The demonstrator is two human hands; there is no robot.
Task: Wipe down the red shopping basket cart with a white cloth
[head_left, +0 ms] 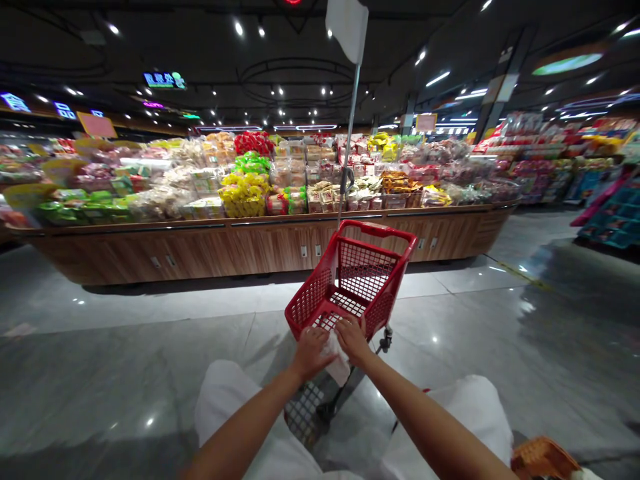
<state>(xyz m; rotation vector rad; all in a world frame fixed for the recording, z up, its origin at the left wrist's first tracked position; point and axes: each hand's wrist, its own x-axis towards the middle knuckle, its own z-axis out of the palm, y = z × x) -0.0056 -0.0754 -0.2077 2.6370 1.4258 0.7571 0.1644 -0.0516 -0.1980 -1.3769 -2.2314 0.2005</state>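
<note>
A small red shopping cart [373,248] with a mesh plastic basket stands on the floor in front of me. My left hand [312,348] and my right hand [352,337] both rest on its near handle, fingers curled over it. A crumpled white cloth or paper [338,360] is pressed between the two hands at the handle. A thin metal pole [349,143] rises from the cart with a white flag [347,25] at the top. The basket looks empty.
A long wooden display counter [250,243] piled with packaged snacks runs across ahead. More shelves [550,160] stand at the right, blue crates [617,220] far right. The glossy grey floor [125,347] spreads all around. An orange basket [543,459] sits at bottom right.
</note>
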